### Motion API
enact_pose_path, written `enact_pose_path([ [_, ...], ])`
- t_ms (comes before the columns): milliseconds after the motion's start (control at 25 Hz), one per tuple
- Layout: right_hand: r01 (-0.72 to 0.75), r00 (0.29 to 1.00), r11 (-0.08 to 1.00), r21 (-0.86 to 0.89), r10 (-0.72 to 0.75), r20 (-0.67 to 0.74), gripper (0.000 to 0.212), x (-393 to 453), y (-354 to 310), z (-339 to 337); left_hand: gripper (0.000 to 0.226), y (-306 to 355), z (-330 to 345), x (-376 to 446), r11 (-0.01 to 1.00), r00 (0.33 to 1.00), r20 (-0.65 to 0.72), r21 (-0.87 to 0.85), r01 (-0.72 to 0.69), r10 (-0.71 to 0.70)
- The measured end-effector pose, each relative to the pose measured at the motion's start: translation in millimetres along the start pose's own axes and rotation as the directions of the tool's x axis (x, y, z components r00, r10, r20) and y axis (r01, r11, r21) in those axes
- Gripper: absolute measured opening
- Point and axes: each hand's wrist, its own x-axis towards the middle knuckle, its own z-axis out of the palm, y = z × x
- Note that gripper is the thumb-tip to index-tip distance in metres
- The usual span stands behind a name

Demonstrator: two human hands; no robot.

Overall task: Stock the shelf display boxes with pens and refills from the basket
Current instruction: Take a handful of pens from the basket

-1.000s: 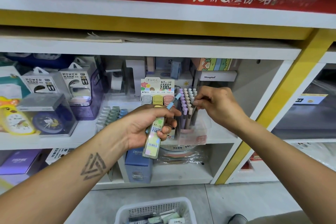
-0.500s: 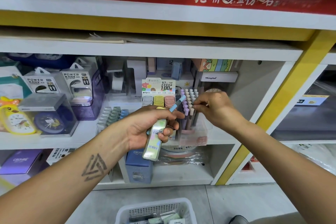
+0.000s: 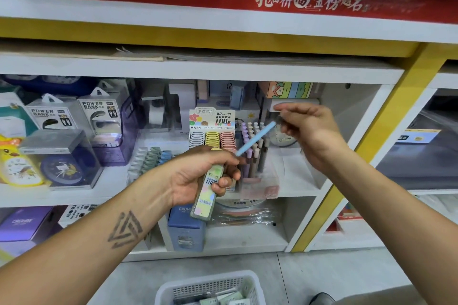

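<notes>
From the head camera, the left hand grips a flat pastel refill case, its lower end hanging below the fingers. The right hand, raised up and to the right of the left, pinches the upper end of a light blue pen, which slants down until its lower tip nearly meets the left hand. Just behind both hands, on the shelf, stands a clear display box packed with upright pens, beside a refill display box. Below the hands, on the floor, sits the white basket holding more packs.
</notes>
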Motion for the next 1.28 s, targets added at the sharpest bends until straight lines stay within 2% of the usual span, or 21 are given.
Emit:
enact_pose_path([
  [80,0.095,0.993,0.977,-0.193,-0.107,-0.053,0.011,7.2,-2.7,-13.8,0.028,1.8,-0.9,0.8,1.0,0.997,-0.076,-0.012,0.01,-0.01],
  [160,0.179,0.983,0.892,-0.415,-0.179,0.039,0.013,7.7,-0.7,-16.8,0.03,4.9,-0.2,1.4,0.998,0.993,-0.119,-0.057,0.017,-0.024],
  [240,0.239,0.971,0.761,-0.603,-0.199,0.135,0.015,4.1,6.2,-14.9,0.041,6.5,0.2,2.6,0.997,0.989,-0.146,-0.083,0.0,-0.012],
  [320,0.298,0.954,0.656,-0.693,-0.222,0.2,0.013,1.4,12.3,-14.7,0.049,5.9,0.2,4.0,0.994,0.986,-0.168,-0.104,-0.026,0.009],
  [400,0.324,0.945,0.602,-0.73,-0.246,0.216,0.013,2.8,14.7,-17.7,0.044,5.4,1.3,3.9,0.992,0.985,-0.17,-0.118,-0.047,0.027],
  [560,0.304,0.944,0.571,-0.762,-0.288,0.161,0.014,10.0,14.9,-23.2,0.013,3.4,3.6,3.5,0.982,0.984,-0.149,-0.148,-0.115,0.093],
  [680,0.301,0.94,0.552,-0.777,-0.309,0.145,0.007,12.6,21.7,-20.4,0.014,0.6,2.1,4.7,0.988,0.983,-0.138,-0.075,-0.134,0.123],
  [840,0.351,0.904,0.315,-0.882,-0.358,0.232,0.011,15.5,31.4,-12.1,0.014,-0.4,-1.0,6.8,0.989,0.974,-0.191,-0.065,-0.134,0.12],
  [920,0.368,0.897,0.268,-0.89,-0.354,0.265,0.01,15.7,33.9,-8.6,0.012,-0.4,-3.7,7.3,0.988,0.972,-0.201,-0.069,-0.137,0.121],
  [1120,0.389,0.896,0.256,-0.885,-0.328,0.298,0.008,20.3,31.9,-6.5,0.008,1.4,-2.4,6.6,0.985,0.972,-0.215,-0.121,-0.124,0.096],
  [1280,0.391,0.893,0.272,-0.879,-0.343,0.291,0.013,25.4,36.0,-7.0,0.014,2.9,-1.2,4.7,0.985,0.975,-0.21,-0.133,-0.108,0.079],
])
